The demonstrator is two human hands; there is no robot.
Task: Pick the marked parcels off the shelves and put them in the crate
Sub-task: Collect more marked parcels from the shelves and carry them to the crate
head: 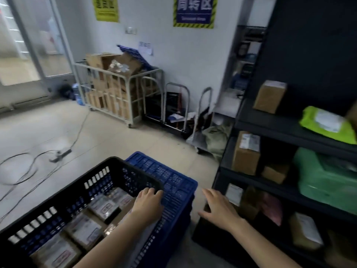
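A black crate [63,194] sits on top of a blue crate [173,182] at the lower left. Several brown labelled parcels [85,229] lie inside the black crate. My left hand [148,204] grips the black crate's right rim, fingers curled over the edge. My right hand [220,207] hovers with spread fingers between the crates and the dark shelving unit [270,124], holding nothing. On the shelves lie a cardboard box [269,96], a lime-green bag [328,124], a labelled box [246,153], a green bag [326,178] and a pink bag [272,207].
A metal cage trolley [119,93] full of cartons stands by the back wall, with hand trolleys [177,107] beside it. A power strip [59,153] and cables trail across the floor at left. A glass door [29,41] is at the far left.
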